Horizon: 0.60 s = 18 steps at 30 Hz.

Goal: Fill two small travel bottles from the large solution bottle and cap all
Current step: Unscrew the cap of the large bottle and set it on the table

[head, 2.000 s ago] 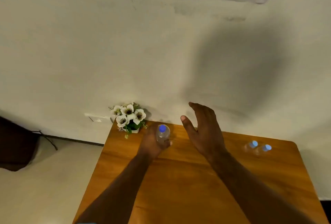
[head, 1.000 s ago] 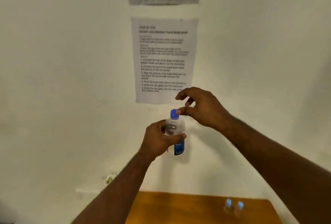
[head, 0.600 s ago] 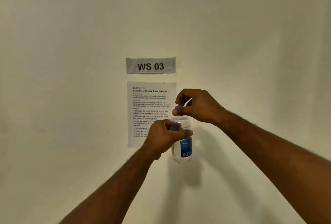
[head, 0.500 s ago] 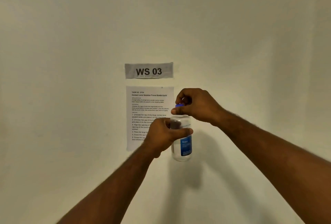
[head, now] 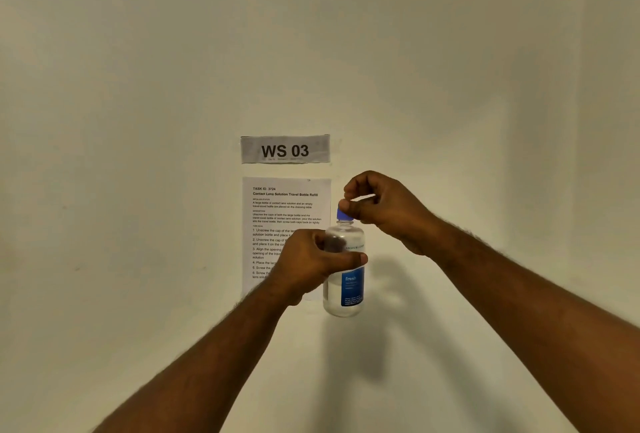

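- The left hand (head: 308, 264) is wrapped around the middle of the large solution bottle (head: 343, 273), thumb across the front, holding it upright in the air in front of the wall (head: 138, 86).
- Clear, smooth, round plastic on that bottle, with rounded shoulders narrowing to a short neck; clear liquid shows in the lower part.
- A glossy blue label (head: 352, 286) sits on the lower half; the word "fresh" reads in white, the smaller lines under it too fine to make out.
- Up top, the right hand (head: 384, 211) has its fingers curled, thumb and fingertips pinching the small blue cap (head: 343, 214), which sits on the neck.
- Behind, a grey paper strip (head: 285, 149) on the matte, cream wall reads "WS 03" in bold black.
- Below it a white printed sheet (head: 286, 211): "TASK ID: 3724", "Contact Lens Solution Travel Bottle Refill", then numbered steps partly hidden by the left hand.
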### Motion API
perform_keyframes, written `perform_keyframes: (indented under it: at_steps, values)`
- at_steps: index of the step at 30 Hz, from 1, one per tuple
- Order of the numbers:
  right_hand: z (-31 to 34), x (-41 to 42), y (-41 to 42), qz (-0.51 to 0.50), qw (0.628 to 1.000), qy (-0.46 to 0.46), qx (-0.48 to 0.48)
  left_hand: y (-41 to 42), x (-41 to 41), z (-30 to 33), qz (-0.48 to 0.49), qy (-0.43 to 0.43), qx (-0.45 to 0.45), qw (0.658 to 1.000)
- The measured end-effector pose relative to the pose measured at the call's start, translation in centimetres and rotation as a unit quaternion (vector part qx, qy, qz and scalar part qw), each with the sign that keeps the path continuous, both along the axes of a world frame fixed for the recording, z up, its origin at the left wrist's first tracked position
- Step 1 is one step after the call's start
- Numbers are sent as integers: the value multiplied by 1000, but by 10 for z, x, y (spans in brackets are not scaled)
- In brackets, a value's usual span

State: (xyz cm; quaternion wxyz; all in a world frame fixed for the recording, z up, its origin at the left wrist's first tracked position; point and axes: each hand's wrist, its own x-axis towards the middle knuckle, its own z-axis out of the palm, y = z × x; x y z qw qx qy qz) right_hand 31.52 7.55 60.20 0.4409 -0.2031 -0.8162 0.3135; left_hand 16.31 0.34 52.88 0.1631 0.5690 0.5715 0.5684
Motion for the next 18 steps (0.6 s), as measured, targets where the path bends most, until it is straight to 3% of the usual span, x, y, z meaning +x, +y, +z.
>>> perform_keyframes:
  at_steps: [14, 18]
  values:
    - [5, 1, -17, 39, 999, -26, -11, -15, 2, 0, -7, -7, 8, 1000]
    - [4, -2, -26, -29, 999, -22, 35, -17, 5, 2, 1, -6, 0, 1000]
